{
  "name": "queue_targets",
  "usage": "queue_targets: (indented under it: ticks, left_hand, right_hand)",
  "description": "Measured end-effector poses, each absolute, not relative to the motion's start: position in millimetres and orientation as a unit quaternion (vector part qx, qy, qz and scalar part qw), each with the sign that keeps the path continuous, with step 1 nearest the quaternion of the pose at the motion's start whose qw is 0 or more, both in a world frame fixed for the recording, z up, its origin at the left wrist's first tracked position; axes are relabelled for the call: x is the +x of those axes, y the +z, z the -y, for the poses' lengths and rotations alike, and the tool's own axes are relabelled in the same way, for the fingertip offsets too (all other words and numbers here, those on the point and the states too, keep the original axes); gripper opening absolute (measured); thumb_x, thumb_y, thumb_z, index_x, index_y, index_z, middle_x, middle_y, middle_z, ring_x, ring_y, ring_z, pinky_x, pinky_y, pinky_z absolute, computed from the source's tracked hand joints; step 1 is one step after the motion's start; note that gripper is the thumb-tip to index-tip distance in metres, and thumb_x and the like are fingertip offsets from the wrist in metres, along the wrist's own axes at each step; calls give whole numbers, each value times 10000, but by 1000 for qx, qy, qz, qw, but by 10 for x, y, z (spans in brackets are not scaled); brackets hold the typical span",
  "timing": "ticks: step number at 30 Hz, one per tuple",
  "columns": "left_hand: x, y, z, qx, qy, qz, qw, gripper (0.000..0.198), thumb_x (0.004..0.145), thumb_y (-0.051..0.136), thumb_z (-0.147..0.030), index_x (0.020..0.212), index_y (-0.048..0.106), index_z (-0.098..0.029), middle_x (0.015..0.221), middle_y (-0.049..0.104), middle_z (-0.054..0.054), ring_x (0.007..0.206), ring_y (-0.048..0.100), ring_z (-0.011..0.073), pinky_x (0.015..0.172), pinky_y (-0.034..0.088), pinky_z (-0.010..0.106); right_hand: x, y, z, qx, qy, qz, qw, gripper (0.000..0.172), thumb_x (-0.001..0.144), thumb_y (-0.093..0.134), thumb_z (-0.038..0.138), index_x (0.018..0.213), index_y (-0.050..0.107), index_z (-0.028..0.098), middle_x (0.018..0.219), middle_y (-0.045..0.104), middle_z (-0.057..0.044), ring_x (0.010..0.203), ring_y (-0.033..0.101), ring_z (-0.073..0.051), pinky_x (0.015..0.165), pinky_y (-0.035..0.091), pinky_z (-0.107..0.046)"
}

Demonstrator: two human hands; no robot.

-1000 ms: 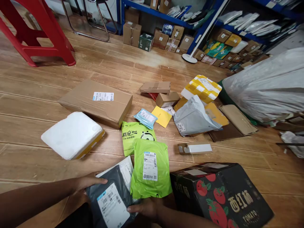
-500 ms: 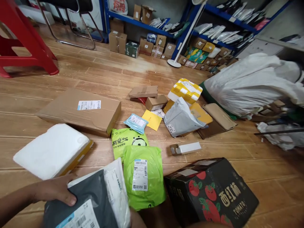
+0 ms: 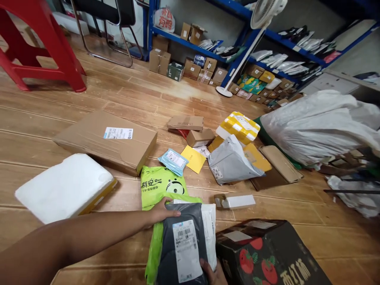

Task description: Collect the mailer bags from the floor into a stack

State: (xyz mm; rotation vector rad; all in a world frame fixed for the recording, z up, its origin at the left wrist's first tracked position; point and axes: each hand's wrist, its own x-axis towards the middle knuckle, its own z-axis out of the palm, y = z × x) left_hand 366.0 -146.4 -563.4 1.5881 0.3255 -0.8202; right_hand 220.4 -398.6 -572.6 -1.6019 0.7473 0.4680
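Note:
My left hand (image 3: 160, 213) grips the top left corner of a dark grey mailer bag (image 3: 178, 241) with a white shipping label. A white mailer (image 3: 210, 229) lies under it, and both rest on top of a bright green mailer (image 3: 152, 253). My right hand (image 3: 212, 273) holds the grey bag's bottom right edge, with only its fingers showing at the frame's lower edge. A second green mailer with a panda print (image 3: 162, 186) lies just beyond on the wooden floor.
A black tomato carton (image 3: 267, 253) stands at the lower right. A flat cardboard box (image 3: 107, 140), a white padded parcel (image 3: 63, 186), small boxes and mailers lie scattered ahead. A red stool (image 3: 44, 43), chair legs, blue shelving and a standing fan are further back.
Both hands have carried the grey and white mailers from the lower left to the right, onto the green mailer with the label. The camera has shifted slightly.

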Motion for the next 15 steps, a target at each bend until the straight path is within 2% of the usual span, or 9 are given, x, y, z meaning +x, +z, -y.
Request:
queue_targets:
  ticks: [3,5,7,9,11,13,15]
  left_hand:
    - [3574,-5652,1511,717,-288,-173,611,926,431,694,-695,1150,448,-166,1158,567,153,1129,534,317,1001,399,396]
    - [3463,-5636,1497,754,-201,-214,588,851,504,554,-766,1099,455,-166,1128,528,149,1147,501,319,1030,371,410]
    - [3321,-5628,1460,782,-143,-271,543,824,517,459,-815,1029,459,-169,1090,501,147,1169,462,345,1043,354,444]
    - [3169,-5622,1421,776,-157,-308,528,805,529,432,-842,985,439,-178,1060,513,143,1152,472,358,1029,368,467]
    - [3031,-5606,1396,745,-207,-294,561,757,601,443,-819,1008,420,-182,1093,539,148,1158,493,344,1030,378,459]
    - [2933,-5579,1393,721,-244,-247,600,738,652,509,-759,1103,414,-182,1230,529,169,1261,447,334,1087,339,449]
    - [2895,-5554,1409,707,-263,-212,621,778,639,583,-725,1180,428,-189,1364,482,181,1359,361,333,1143,287,441]
  right_hand:
    - [2224,-5795,4087,-692,237,-307,608,994,478,701,788,1161,558,80,1149,655,-210,1148,576,-351,1004,441,-393]
    - [2232,-5820,4147,-692,286,-276,602,997,482,718,762,1176,555,64,1191,630,-225,1191,547,-352,1038,416,-392]
    - [2239,-5842,4184,-698,300,-254,598,952,485,736,727,1156,572,72,1208,619,-225,1200,537,-356,1056,397,-407]
    - [2252,-5856,4189,-708,283,-237,602,913,499,756,681,1171,561,94,1224,611,-211,1190,539,-357,1056,391,-430]
    - [2277,-5852,4163,-713,256,-222,614,911,509,778,638,1211,519,120,1222,611,-196,1166,550,-356,1036,403,-449]
    - [2317,-5834,4122,-707,240,-205,633,913,522,791,613,1238,468,149,1210,615,-184,1149,560,-351,1020,412,-456]
    - [2373,-5811,4085,-697,230,-193,651,912,517,807,599,1234,435,176,1213,613,-179,1150,561,-346,1019,412,-456]
